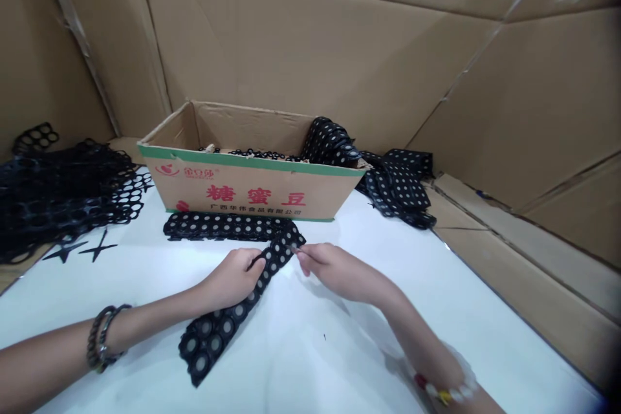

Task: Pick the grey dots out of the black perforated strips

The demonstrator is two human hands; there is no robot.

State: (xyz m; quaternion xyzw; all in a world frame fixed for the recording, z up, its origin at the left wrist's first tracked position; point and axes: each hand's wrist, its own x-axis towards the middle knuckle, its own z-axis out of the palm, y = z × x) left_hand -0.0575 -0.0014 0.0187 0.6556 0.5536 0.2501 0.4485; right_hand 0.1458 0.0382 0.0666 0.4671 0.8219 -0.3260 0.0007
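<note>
"Since I'm steering from afar, where's the black dotted strip (218, 333)?"

"Lying slantwise on the white table (310, 356), under both hands, in front of the cardboard box (252, 197)."

"And my fingers?"

"Left hand (230, 278): fingers pressed together, curled over the strip's edge. Right hand (339, 272): fingers together, tips at its upper end, perhaps pinching; the thumb is hidden, so I cannot tell."

"How do I handle it well?"

"Hold it flat, grip near the edge, and keep it from snagging the second strip (223, 226) just beyond."
</note>
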